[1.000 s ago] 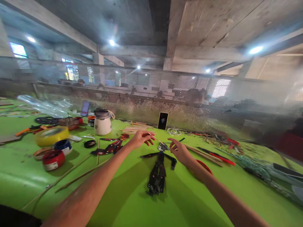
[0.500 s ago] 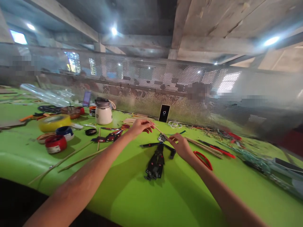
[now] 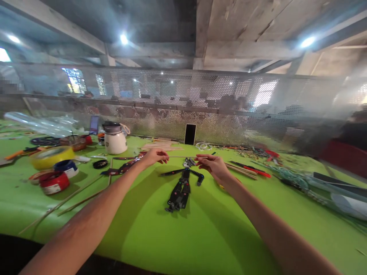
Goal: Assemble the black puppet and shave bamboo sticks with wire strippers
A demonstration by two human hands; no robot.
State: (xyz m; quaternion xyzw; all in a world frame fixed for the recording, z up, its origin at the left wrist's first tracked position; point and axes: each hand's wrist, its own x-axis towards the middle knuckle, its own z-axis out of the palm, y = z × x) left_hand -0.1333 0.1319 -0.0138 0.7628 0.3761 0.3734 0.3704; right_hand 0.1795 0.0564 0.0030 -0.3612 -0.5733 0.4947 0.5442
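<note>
Between my two hands runs a thin wooden stick (image 3: 182, 156), level above the table. My left hand (image 3: 156, 157) pinches its left end; my right hand (image 3: 212, 167) has its fingers closed around the right end. Just below the stick lies a flat black jointed puppet figure (image 3: 180, 189) with a grey and white head (image 3: 188, 163), arms out to both sides and legs toward me. Neither hand touches the figure's body. Part of a red and yellow-looking handle (image 3: 220, 186) shows by my right wrist, mostly hidden.
At left stand a yellow tape roll (image 3: 51, 157), red paint jar (image 3: 54, 181), blue jar (image 3: 66, 168) and white flask (image 3: 115, 141). A second dark red figure (image 3: 122, 169) lies by my left forearm. A phone (image 3: 190, 134) leans at the back. Sticks (image 3: 242, 170) and a red-handled tool (image 3: 258, 172) lie right.
The stick has gone from slanting down rightward to level, and my hands are farther apart. The camera view has turned slightly right. The phone screen has gone dark.
</note>
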